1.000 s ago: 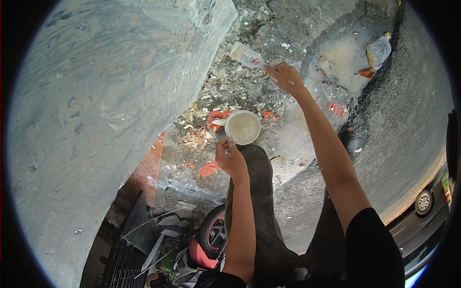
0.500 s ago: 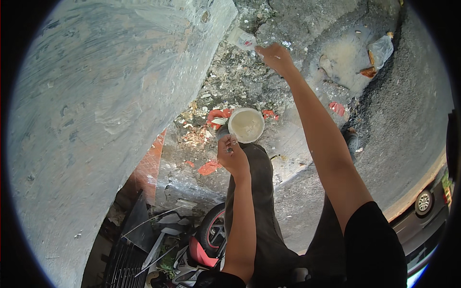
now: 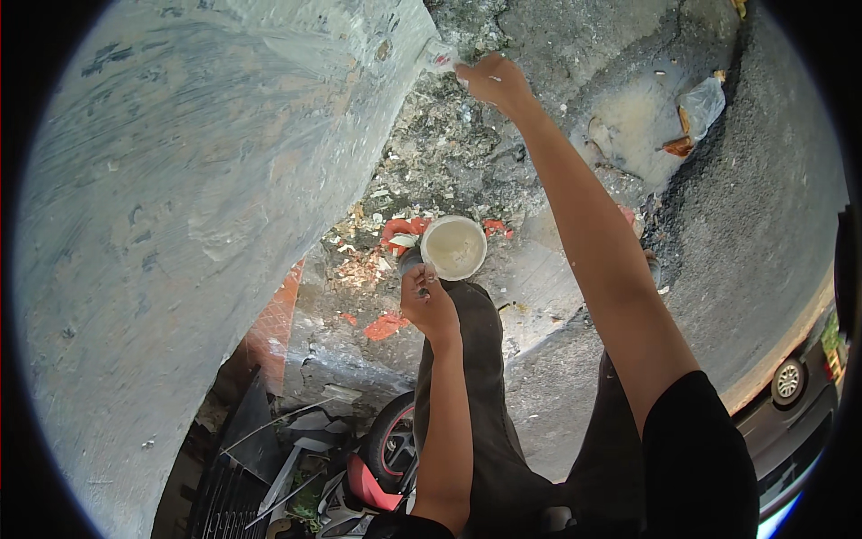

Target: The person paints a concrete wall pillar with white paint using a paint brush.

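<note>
At the far end of my reach, my right hand (image 3: 496, 81) is closed on a pale, flat scraper (image 3: 440, 57) with a small red mark. Its blade lies against the edge of the grey, smeared wall (image 3: 242, 153). Nearer to me, my left hand (image 3: 429, 304) has its fingers curled at the near left side of a round white bucket (image 3: 479, 262) and appears to grip it. The bucket stands upright above my knee, with a cream-coloured, wet-looking mix (image 3: 453, 245) inside. Its underside is hidden from view.
Pale flakes and red scraps (image 3: 386, 325) litter the rough ground by the wall. A motorbike (image 3: 377, 481) and a black metal grille (image 3: 220, 494) are at the lower left. A plastic bag (image 3: 703, 106) lies by the road, and a parked car (image 3: 799, 413) stands at right.
My right hand has moved up and left with the scraper, bringing it onto the wall's edge. The whole view has shifted slightly; my left hand stays beside the bucket.
</note>
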{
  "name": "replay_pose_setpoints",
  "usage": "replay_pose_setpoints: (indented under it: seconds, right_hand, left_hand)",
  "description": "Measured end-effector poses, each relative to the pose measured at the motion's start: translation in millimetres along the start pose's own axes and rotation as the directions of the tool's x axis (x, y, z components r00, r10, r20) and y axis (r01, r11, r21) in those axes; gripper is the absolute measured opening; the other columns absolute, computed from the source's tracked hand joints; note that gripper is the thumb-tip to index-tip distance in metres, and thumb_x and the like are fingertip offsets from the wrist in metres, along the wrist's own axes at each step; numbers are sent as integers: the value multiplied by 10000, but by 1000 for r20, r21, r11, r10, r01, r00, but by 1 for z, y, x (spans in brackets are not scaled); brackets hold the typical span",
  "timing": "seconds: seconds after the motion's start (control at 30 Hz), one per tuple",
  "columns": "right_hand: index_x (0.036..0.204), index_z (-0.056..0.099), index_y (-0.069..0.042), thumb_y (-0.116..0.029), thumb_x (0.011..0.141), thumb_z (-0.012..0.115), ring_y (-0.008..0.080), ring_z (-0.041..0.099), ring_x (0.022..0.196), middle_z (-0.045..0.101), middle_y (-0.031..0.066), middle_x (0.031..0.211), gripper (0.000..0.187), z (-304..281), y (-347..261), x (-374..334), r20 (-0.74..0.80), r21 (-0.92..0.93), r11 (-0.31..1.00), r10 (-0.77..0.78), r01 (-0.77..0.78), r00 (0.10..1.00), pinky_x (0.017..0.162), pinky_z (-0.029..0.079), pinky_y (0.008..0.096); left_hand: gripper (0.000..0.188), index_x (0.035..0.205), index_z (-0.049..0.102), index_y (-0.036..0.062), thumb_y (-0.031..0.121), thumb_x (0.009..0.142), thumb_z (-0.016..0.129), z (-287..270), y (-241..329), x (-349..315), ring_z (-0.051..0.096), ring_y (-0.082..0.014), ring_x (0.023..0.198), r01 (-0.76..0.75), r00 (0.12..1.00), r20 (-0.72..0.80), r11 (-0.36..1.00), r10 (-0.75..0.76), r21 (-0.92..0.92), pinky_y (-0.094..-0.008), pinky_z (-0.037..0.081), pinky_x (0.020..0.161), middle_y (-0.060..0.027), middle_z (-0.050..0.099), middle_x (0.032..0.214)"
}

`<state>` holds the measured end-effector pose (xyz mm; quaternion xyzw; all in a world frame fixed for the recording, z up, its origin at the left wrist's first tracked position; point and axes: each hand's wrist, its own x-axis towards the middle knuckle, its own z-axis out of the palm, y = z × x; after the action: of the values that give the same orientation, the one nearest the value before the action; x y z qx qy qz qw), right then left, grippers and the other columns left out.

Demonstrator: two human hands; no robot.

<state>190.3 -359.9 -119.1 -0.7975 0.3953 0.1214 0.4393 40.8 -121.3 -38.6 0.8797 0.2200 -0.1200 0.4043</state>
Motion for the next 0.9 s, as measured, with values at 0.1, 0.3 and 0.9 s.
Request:
replay_pose_setpoints:
  seconds: [0.1,0.3,0.9]
  right_hand:
    - [963,588,-92,-348,769,547,224,561,581,578,116,712,324,-22,14,-29,40,92,978,-192,187,981,582,451,310]
    - [969,573,-117,-306,785,515,252,570,628,580,135,748,271,-8,46,2,-62,-411,878,-298,247,953,582,470,354]
    - [997,564,-34,-387,727,485,264,559,942,590,139,963,451,1,-24,-56,31,-199,956,225,-214,974,786,446,366]
  left_hand:
    - [82,829,565,4,64,777,543,-9,2,3,494,-109,708,46,998,37,998,-47,31,-243,395,600,-39,551,756]
    - [66,803,552,12,67,772,533,6,1,-5,526,-125,632,0,1000,23,999,-1,41,-252,386,543,-44,568,709]
    - [107,851,560,11,89,779,547,-86,21,-20,507,-123,669,-64,996,63,988,56,140,-255,395,614,-50,569,764]
